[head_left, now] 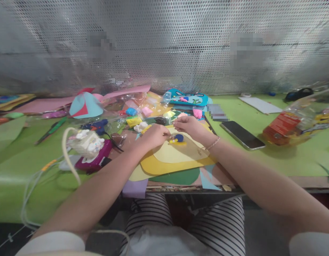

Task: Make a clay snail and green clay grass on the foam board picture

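My left hand (pixel 158 136) is closed, its fingertips pinched just left of a small blue and yellow clay figure (pixel 179 138). Whether it holds a bit of clay cannot be made out. Above the figure hovers my right hand (pixel 189 127), thumb and fingers pressed together; anything between them is too small to tell. The figure lies on a pale yellow paper shape (pixel 164 154) glued or laid over a deeper yellow sheet (pixel 156 168). Behind my hands lie lumps of clay: white (pixel 140 127), yellow (pixel 134 122), black (pixel 161 121) and pink (pixel 197 113).
On the left stand a white charger (pixel 87 144) on a purple power block (pixel 93 160), a blue glue gun (pixel 96 126) and loose cables. A phone (pixel 242 134) and an orange-labelled bottle (pixel 283 126) lie at right. A decorated blue piece (pixel 189 97) sits near the perforated metal wall (pixel 164 46).
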{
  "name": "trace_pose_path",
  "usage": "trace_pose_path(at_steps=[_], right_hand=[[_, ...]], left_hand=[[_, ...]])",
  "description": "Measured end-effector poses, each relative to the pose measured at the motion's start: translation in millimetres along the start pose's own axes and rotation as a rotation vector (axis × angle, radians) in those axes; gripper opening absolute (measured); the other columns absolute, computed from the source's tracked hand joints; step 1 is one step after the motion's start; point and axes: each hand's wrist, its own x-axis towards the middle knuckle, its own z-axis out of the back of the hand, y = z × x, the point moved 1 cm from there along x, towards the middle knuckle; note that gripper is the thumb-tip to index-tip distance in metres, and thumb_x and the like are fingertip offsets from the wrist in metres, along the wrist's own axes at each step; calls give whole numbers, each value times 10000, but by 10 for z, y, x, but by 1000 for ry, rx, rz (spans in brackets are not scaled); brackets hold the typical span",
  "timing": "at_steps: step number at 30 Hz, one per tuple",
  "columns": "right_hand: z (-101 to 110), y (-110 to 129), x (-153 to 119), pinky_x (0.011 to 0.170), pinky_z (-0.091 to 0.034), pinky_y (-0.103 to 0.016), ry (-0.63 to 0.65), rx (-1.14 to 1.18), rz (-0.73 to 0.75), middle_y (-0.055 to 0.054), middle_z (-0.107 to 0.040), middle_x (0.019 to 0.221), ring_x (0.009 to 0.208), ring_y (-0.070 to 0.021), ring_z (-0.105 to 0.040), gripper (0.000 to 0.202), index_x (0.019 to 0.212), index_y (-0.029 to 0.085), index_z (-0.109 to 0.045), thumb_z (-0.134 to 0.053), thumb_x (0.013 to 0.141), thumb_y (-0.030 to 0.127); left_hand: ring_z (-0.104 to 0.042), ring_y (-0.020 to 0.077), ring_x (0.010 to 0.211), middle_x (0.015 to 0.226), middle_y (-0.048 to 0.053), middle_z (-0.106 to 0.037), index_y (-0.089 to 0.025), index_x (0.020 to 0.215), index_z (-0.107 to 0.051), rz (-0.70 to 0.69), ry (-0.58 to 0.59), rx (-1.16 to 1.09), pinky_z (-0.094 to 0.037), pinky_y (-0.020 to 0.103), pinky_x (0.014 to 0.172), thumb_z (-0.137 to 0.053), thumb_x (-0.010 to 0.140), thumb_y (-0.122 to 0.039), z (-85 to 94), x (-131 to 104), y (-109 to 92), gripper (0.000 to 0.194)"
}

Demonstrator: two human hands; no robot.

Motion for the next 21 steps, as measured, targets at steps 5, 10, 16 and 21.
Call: trace_pose_path(at_steps=[5, 10, 16, 21], right_hand=[[-10, 3, -2, 599, -459, -228, -14, 7, -30, 3, -574, 618, 586, -83, -509, 121, 662, 145, -646, -631, 775, 104], [-1, -15, -1, 604, -457, -224, 17, -14, -12, 9, -577, 632, 587, -80, -506, 129, 659, 154, -645, -634, 786, 140], [9, -18, -3, 644, -495, -230, -2, -27, -30, -10, -618, 687, 616, -86, -545, 117, 675, 158, -655, -647, 790, 134], [-3, 9, -12, 750, -544, -261, -11, 30, -61, -29, -656, 732, 689, -109, -609, 102, 690, 166, -658, -668, 779, 118]], left_hand=[[-657, 194, 810, 865, 56, -738, -216, 849, -756, -4, 24, 9, -466, 276, 721, -534, 737, -116, 4, -13, -20, 268], [-653, 198, 799, 835, 58, -734, -220, 821, -757, 8, 48, -19, -465, 271, 714, -562, 743, -167, 0, -20, -20, 217], [-647, 204, 840, 845, 57, -732, -223, 830, -754, 12, -2, -28, -465, 280, 744, -573, 731, -191, 12, -7, 12, 209], [-645, 199, 773, 782, 54, -723, -216, 760, -749, 2, 47, -59, -452, 280, 701, -567, 719, -178, 18, -26, -19, 190]])
